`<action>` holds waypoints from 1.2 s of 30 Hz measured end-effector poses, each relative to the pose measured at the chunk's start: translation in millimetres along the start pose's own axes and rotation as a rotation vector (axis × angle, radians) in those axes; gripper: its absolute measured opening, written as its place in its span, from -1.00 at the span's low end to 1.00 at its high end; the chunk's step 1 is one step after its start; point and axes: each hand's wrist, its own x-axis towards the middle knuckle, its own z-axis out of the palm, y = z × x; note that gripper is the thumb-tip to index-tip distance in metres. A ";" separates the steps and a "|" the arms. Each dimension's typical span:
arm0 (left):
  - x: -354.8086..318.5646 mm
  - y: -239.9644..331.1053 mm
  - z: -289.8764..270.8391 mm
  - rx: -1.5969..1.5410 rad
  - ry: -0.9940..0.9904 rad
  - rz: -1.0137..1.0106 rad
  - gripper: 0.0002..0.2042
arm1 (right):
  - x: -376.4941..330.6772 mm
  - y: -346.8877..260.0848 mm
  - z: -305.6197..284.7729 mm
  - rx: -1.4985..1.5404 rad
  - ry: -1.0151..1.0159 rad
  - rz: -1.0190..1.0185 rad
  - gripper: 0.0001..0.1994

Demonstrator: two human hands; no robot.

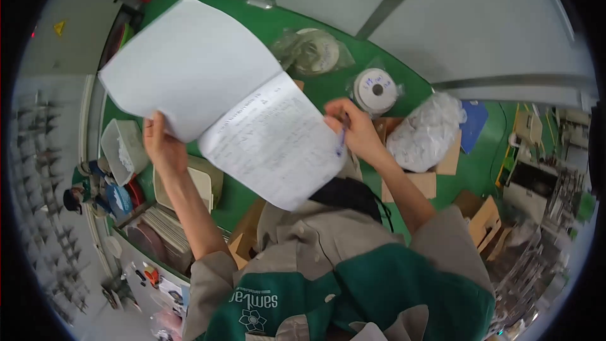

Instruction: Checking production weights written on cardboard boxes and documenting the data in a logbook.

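Observation:
An open set of white sheets [271,142] spreads before me, one page turned up and back to the upper left with its blank side [189,57] showing. The lower page carries rows of printed and handwritten text. My left hand [164,142] is closed on the lower left edge of the turned page, thumb on top. Close to the right edge of the written page, my right hand [360,129] has its fingers curled around a pen [341,144], which points down toward the sheet. From this view I cannot tell whether the tip touches the paper.
On the green floor lie bagged reels [377,88], a clear plastic bag of white material [424,136], cardboard [413,186] and a blue sheet [472,126]. Plastic bins [123,151] stand at left, near another person [74,199]. A grey door [499,25] is at upper right.

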 end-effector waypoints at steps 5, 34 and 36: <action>-12.8 75.2 -9.3 0.214 -0.077 0.170 -0.76 | 47.7 -83.6 -16.5 0.169 0.165 -0.307 -0.59; -146.0 85.2 60.7 0.190 0.183 0.236 -0.75 | 36.4 -219.4 2.6 0.136 0.318 -0.918 -0.83; -149.8 81.6 49.9 0.109 0.183 0.191 -0.71 | 30.8 -219.6 2.3 0.098 0.344 -0.957 -0.88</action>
